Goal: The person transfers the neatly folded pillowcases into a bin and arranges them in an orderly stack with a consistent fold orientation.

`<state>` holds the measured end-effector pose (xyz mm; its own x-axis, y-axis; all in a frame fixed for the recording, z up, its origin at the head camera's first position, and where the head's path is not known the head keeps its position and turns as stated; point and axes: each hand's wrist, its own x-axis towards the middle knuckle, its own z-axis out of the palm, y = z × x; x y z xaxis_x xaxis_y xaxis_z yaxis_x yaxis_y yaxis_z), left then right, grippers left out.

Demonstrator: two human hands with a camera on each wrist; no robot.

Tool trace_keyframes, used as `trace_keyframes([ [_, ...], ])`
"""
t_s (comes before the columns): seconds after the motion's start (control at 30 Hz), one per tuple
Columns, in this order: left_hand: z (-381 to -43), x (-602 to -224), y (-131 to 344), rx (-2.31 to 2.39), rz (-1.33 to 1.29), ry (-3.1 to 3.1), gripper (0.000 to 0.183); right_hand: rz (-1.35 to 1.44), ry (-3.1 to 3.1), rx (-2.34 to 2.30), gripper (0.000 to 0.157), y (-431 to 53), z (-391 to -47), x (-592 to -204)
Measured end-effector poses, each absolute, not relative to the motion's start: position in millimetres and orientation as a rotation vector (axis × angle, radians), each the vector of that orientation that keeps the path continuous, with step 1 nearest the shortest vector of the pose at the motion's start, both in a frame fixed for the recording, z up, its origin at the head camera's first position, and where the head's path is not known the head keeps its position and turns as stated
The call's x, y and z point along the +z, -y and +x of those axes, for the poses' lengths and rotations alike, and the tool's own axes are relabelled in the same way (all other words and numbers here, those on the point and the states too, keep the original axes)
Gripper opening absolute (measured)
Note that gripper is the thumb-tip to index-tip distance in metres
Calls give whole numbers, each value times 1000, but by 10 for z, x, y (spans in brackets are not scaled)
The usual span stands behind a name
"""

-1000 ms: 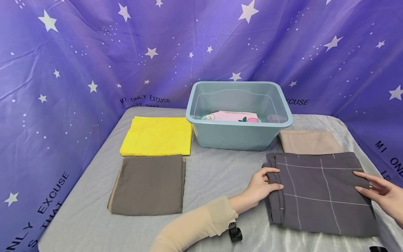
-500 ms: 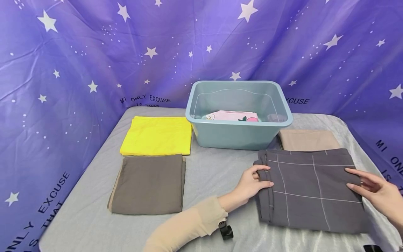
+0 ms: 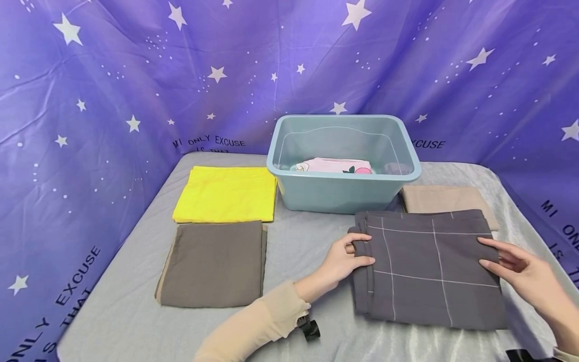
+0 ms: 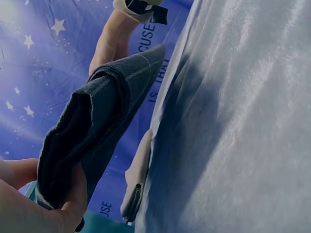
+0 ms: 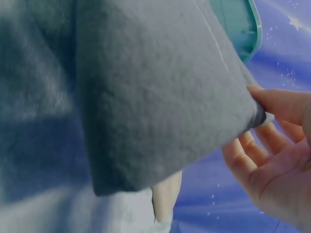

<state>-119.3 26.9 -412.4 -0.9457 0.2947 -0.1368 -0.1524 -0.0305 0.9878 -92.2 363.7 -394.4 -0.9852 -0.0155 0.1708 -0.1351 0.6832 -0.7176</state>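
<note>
A folded dark grey cloth (image 3: 413,254) with thin white grid lines hangs slightly above the bed-like surface, held between both hands. My left hand (image 3: 336,261) pinches its left folded edge, thumb on the near face and other fingers behind. At the opposite edge my right hand (image 3: 522,266) pinches the cloth between thumb and fingers. The left wrist view shows the stacked layers of the cloth (image 4: 104,107) edge-on, off the grey cover. In the right wrist view, the thumb and fingers (image 5: 243,148) grip one corner; its lower edge hangs free.
A blue-green plastic tub (image 3: 339,193) stands at the back, with a folded pink printed cloth (image 3: 336,166) inside. Behind the held cloth lies a folded beige cloth (image 3: 445,198). On the left are a folded yellow cloth (image 3: 226,193) and a folded brown cloth (image 3: 212,264).
Both hands have moved left and a little farther back, carrying the grid cloth with them. More of the right hand shows now. The tub and other folded cloths stay put.
</note>
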Motion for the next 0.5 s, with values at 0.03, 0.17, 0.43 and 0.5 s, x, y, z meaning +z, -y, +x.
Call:
trace_keyframes([
  [0.03, -1194, -4119, -245, 2046, 158, -1952, 42, 125, 2739, 1185, 51, -3617, -924, -3936],
  [0.17, -1201, -4085, -150, 2050, 163, -1941, 43, 150, 2715, 1210, 49, -3540, -937, -3902],
  [0.43, -1216, -4013, 36, 2059, 191, -1948, 44, 211, 2650, 1280, 47, -3360, -970, -3850],
  [0.5, -1220, -4004, 81, 2060, 195, -1946, 44, 230, 2637, 1307, 47, -3311, -978, -3842],
])
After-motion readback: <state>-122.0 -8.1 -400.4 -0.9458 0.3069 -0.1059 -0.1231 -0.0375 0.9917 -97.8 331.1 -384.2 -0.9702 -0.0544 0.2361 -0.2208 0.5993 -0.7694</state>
